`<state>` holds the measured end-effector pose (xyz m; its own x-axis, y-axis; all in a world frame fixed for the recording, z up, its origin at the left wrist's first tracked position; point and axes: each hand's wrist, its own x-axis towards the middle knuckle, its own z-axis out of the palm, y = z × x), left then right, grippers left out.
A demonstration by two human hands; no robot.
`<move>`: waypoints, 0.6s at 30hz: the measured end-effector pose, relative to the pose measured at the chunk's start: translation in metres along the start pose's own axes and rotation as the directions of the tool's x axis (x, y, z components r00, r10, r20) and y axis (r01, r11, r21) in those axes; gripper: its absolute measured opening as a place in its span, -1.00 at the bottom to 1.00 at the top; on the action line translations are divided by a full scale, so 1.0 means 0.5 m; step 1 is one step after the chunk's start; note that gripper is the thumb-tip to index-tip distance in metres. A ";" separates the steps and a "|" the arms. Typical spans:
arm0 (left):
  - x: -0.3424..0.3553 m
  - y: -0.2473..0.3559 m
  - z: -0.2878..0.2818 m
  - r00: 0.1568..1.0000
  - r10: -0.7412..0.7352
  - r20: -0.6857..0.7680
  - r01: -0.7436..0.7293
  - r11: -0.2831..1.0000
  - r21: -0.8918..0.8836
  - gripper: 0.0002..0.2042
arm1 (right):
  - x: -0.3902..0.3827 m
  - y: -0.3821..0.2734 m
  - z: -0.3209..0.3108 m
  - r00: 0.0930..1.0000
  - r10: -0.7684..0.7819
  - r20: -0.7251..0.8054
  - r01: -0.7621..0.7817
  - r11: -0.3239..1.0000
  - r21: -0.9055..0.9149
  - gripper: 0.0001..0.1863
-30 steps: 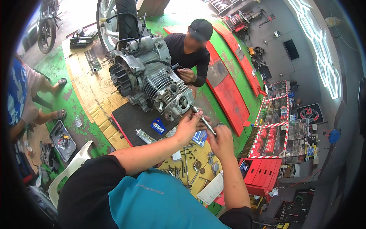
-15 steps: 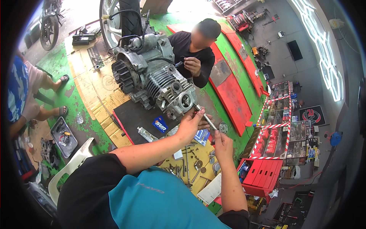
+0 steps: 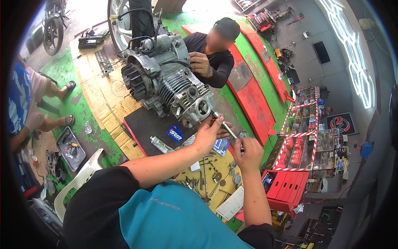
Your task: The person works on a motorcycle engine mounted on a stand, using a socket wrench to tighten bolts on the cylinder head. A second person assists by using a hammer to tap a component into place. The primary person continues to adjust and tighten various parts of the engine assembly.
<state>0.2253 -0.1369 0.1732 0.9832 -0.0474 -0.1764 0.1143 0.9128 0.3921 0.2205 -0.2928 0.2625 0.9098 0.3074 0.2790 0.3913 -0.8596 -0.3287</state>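
A motorcycle engine with a finned cylinder stands in front of me, its round head opening facing my way. A long chrome socket wrench reaches from the cylinder head's right side down toward my right. My left hand is closed around the wrench's shaft, close to the engine. At the wrench's lower end, my right hand is wrapped around the handle; the fingers cover much of it. A co-worker's hand is at the engine's far side.
Loose bolts, gears and tools lie on a yellow sheet below my arms. Left of it are a black mat with a tube, and a white chair. A red tool cabinet stands at right, and another person sits at far left.
My right hand has shifted slightly right and turned on the wrench handle. The left hand keeps its hold. The co-worker's hand has moved left, up against the engine.
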 end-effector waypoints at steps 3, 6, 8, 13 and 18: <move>0.004 0.001 -0.001 1.000 -0.007 -0.007 0.007 1.000 0.001 -0.68 | 0.021 0.047 0.025 0.985 0.166 0.054 -0.171 0.977 0.128 -0.64; -0.001 -0.001 -0.003 1.000 -0.008 -0.011 0.008 1.000 0.003 -0.67 | 0.059 0.073 -0.007 0.440 0.196 0.876 -0.896 0.038 0.442 -0.48; 0.002 0.000 -0.004 1.000 0.005 -0.013 -0.005 1.000 -0.001 -0.66 | 0.062 0.053 -0.005 0.583 0.365 0.726 -0.812 0.301 0.500 -0.46; 0.004 -0.005 -0.006 1.000 0.015 -0.017 -0.015 1.000 -0.020 -0.64 | 0.055 -0.019 -0.017 0.986 -0.161 0.036 0.163 0.985 -0.064 -0.64; -0.001 -0.003 0.001 0.999 0.048 -0.024 -0.048 0.999 0.004 -0.64 | 0.034 -0.063 0.004 0.969 -0.182 0.166 0.233 0.899 -0.372 -0.70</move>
<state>0.2248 -0.1383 0.1730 0.9837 0.0063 -0.1795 0.0679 0.9123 0.4039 0.2239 -0.2596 0.2760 0.8333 0.5224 0.1808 0.5118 -0.8527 0.1049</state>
